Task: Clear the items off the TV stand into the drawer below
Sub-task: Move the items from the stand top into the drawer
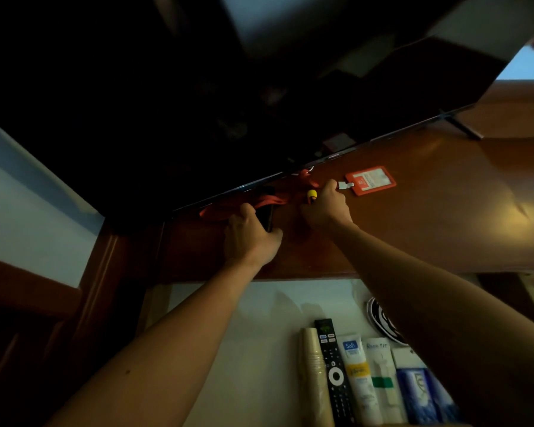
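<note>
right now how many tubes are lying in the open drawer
2, side by side in the drawer: the white and yellow tube just right of the remote, then the white tube with a green band. The right forearm may hide more.

One remote (334, 369), two tubes (357, 377), one red badge holder (371, 180).

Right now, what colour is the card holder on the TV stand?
Orange-red card holder, clearest in the head view.
</note>
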Demonstrator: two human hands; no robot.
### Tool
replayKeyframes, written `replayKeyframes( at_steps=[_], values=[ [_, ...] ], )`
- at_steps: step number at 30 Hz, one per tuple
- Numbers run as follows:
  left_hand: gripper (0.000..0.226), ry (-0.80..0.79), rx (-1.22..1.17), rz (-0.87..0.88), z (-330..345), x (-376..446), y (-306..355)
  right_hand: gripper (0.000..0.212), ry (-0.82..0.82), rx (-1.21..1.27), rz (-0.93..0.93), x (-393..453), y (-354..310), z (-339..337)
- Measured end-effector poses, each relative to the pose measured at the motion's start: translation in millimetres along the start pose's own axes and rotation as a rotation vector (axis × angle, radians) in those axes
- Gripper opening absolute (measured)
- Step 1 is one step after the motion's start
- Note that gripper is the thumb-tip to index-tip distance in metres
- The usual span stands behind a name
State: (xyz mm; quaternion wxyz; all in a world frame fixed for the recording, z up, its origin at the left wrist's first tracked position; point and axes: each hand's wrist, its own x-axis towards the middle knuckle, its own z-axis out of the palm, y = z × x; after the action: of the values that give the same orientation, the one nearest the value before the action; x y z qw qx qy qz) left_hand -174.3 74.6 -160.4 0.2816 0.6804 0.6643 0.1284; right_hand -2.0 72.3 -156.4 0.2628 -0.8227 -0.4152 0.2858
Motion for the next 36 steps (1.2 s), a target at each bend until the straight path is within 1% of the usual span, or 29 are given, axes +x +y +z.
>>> replayKeyframes(
  at_steps=[2,4,7,9,10,11,13,14,17,19,23,27,31,34,36],
  values=[
    [0.072,-0.042,-0.049,-0.076,-9,-7,5,0.065,-0.019,-0.004,0.030,-10,-1,-5],
    [0.073,-0.095,-0.149,-0.165,-18,-14,11,0.068,-0.045,0.001,0.071,-20,-3,-10],
    [0.054,-0.193,-0.376,-0.266,-37,-29,23,0.069,-0.092,-0.007,0.121,-37,-11,-16],
    [0.031,-0.237,-0.535,-0.304,-49,-40,30,0.067,-0.116,0.012,0.131,-48,-16,-19],
    [0.024,-0.249,-0.566,-0.309,-54,-48,32,0.064,-0.126,0.022,0.131,-56,-17,-21],
    [0.022,-0.258,-0.560,-0.292,-59,-56,32,0.059,-0.140,0.020,0.127,-64,-18,-22],
    [0.025,-0.244,-0.469,-0.205,-60,-74,27,0.054,-0.162,0.012,0.118,-81,-19,-21],
    [0.028,-0.215,-0.392,-0.149,-58,-83,23,0.056,-0.169,0.019,0.112,-90,-19,-19],
    [0.048,-0.136,-0.180,-0.036,-44,-111,3,0.061,-0.162,0.057,0.114,-119,-14,-13],
    [0.056,-0.126,-0.081,0.030,-34,-130,-11,0.058,-0.153,0.057,0.129,-136,-9,-8],
    [0.050,-0.095,0.025,0.157,-17,-156,-37,0.056,-0.189,0.052,0.115,-164,11,5],
    [0.066,-0.088,0.111,0.267,-3,-174,-68,0.053,-0.159,-0.001,0.052,-187,36,21],
    [0.070,-0.099,0.207,0.316,11,-186,-99,0.064,-0.183,-0.009,0.057,-205,60,33],
    [0.069,-0.145,0.276,0.285,24,-189,-116,0.071,-0.232,-0.049,0.079,-213,77,47],
    [0.067,-0.180,0.308,0.259,33,-187,-123,0.079,-0.271,-0.119,0.063,-217,84,58]
  ],
)
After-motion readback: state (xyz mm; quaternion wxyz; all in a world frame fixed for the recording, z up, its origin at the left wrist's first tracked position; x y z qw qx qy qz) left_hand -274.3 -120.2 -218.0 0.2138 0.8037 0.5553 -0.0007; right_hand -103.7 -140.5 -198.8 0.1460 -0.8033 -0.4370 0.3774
